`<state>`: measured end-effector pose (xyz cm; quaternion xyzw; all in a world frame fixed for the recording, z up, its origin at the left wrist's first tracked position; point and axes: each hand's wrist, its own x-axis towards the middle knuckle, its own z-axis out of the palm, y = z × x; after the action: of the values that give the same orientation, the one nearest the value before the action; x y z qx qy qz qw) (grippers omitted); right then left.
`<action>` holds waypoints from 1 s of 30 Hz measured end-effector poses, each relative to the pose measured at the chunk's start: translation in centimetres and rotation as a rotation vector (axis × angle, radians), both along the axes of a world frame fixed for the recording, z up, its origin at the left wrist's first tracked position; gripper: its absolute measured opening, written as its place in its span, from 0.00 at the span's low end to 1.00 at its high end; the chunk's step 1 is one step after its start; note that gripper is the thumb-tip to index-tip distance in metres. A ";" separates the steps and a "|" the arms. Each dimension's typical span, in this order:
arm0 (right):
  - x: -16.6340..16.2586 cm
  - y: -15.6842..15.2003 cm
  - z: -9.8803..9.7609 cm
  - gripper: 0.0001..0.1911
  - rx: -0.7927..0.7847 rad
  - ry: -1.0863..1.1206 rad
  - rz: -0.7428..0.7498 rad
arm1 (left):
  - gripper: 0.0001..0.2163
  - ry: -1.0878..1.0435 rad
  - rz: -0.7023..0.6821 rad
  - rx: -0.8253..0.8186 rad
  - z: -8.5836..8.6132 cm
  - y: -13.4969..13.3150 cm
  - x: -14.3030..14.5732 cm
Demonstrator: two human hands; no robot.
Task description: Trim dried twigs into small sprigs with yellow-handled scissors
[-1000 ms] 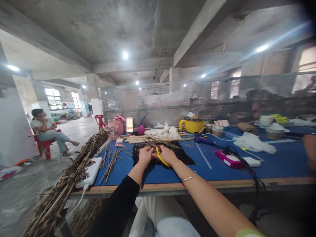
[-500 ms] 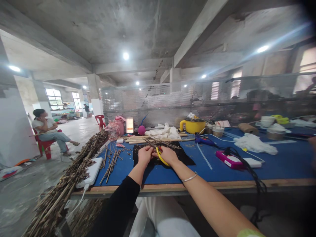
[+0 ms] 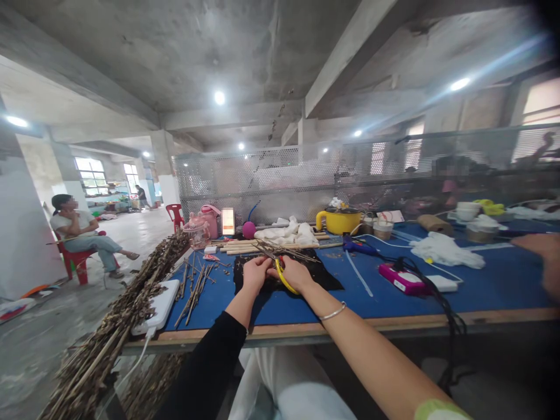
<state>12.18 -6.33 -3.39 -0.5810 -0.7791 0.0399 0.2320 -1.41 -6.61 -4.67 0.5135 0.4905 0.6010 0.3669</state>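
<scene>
My right hand (image 3: 296,273) is closed round yellow-handled scissors (image 3: 282,276) over a black cloth (image 3: 326,281) on the blue table (image 3: 490,286). My left hand (image 3: 254,273) sits just left of it, fingers curled on a thin dry twig (image 3: 273,254) that runs up toward the scissor blades. Both hands touch at the cloth's middle. What the blades cut is too small to make out.
A big bundle of dry sticks (image 3: 131,306) lies along the table's left edge beside a white power bank (image 3: 163,297). Loose twigs (image 3: 195,284), wooden dowels (image 3: 245,247), a yellow pot (image 3: 340,220), a pink device (image 3: 400,279) with black cables, white cloths. Someone's hand (image 3: 545,256) at far right; a person sits on a red chair at left.
Both hands stay together on the cloth, hardly moved. The other person's hand at the far right edge has come further into view. The camera has shifted slightly.
</scene>
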 end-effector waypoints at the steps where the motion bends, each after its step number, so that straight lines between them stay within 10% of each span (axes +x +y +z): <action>1: 0.0 -0.1 0.1 0.31 -0.001 0.001 -0.003 | 0.12 -0.049 -0.043 0.000 0.0 0.0 0.1; 30: 0.1 -0.1 -0.1 0.32 0.025 -0.040 0.001 | 0.09 -0.040 -0.024 0.000 -0.2 0.2 -0.1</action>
<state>12.23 -6.46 -3.52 -0.5782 -0.7844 0.0187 0.2238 -1.55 -6.46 -4.89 0.5071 0.4768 0.6069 0.3837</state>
